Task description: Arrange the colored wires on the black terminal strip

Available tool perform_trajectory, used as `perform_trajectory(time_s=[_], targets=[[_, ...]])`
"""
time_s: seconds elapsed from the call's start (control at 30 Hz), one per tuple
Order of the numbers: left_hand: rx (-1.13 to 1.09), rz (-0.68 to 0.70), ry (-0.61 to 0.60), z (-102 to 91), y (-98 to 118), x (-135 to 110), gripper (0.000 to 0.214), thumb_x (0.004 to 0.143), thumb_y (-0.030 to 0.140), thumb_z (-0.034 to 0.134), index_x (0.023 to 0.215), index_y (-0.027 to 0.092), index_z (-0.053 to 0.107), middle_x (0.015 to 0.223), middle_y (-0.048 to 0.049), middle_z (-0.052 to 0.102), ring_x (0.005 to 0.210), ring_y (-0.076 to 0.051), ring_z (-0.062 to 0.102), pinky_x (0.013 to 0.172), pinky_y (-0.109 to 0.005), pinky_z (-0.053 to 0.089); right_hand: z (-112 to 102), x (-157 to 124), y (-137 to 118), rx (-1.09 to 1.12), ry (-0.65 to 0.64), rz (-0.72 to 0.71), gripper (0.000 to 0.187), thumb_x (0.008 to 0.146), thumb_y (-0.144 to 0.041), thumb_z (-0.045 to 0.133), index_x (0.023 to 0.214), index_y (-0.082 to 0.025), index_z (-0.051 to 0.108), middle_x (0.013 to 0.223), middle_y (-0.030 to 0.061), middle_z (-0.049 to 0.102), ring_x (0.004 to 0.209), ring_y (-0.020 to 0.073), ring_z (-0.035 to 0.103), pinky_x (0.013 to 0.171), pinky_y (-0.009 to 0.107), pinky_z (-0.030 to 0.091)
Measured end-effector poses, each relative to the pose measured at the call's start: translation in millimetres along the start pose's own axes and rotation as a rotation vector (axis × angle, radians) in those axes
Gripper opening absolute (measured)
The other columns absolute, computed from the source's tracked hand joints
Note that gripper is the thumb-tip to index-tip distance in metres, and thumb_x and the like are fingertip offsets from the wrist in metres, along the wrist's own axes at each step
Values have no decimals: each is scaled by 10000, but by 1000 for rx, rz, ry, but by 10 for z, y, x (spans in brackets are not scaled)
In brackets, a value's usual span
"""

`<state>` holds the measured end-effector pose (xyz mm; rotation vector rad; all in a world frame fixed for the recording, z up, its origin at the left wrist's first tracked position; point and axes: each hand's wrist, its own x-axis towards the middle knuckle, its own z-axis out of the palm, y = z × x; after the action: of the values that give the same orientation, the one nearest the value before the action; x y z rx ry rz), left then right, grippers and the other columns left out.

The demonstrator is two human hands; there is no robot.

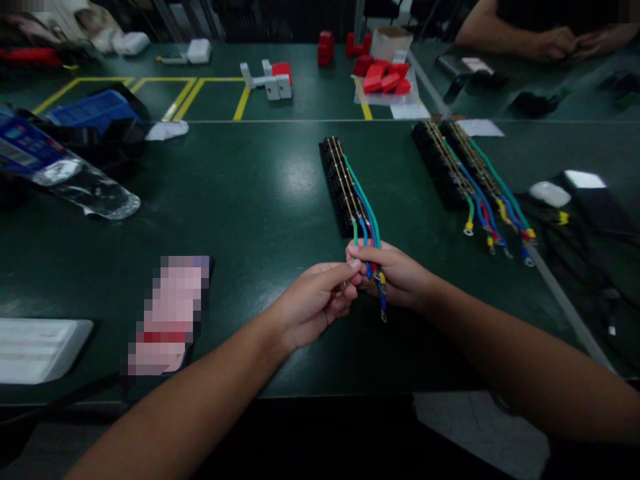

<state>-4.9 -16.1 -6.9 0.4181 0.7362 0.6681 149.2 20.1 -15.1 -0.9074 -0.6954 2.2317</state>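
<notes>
In the middle of the green table lies a long black terminal block point(341, 183) with brass strips along its top. Green, blue and red wires point(367, 207) run from it toward me and end in ring lugs. My right hand point(395, 272) is closed around this bundle of wires, its thumb on top. Just left of it, my left hand point(320, 297) pinches the end of the green wire point(355, 233) between thumb and fingers; the lug there is hidden. Several loose lugs point(383, 313) hang below my right hand.
Two similar wired blocks point(443, 167) lie to the right, near black cables point(555, 247). A phone point(167, 313) and a white box-like object point(40, 350) are at left. Red parts in a bag point(387, 80) stand at the back. Another person's hands point(570, 43) rest at the far right.
</notes>
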Motion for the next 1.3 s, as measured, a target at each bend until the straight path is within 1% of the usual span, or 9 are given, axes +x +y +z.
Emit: perform_trajectory(time_s=[0.53, 1.0, 1.3], targets=[[31, 36, 29, 32, -5, -13, 224, 819, 311, 665, 723, 129, 576, 530, 48, 500, 409, -23, 362, 420, -148, 245, 10, -2, 7, -5, 9, 2, 165, 819, -205, 676, 717, -132, 569, 550, -24, 577, 482, 68, 588, 484, 139, 515], [57, 45, 47, 46, -17, -25, 232, 819, 326, 662, 728, 130, 577, 531, 45, 498, 420, -25, 373, 420, -146, 240, 11, -3, 6, 2, -16, -2, 201, 790, -229, 717, 700, -126, 570, 547, -16, 590, 469, 72, 594, 478, 146, 522], [83, 61, 60, 48, -24, -26, 232, 825, 332, 650, 728, 133, 578, 536, 44, 493, 421, -27, 364, 428, -156, 244, 30, -8, 1, 0, -9, -3, 215, 787, -223, 722, 687, -126, 559, 537, -24, 581, 459, 69, 596, 483, 139, 515]])
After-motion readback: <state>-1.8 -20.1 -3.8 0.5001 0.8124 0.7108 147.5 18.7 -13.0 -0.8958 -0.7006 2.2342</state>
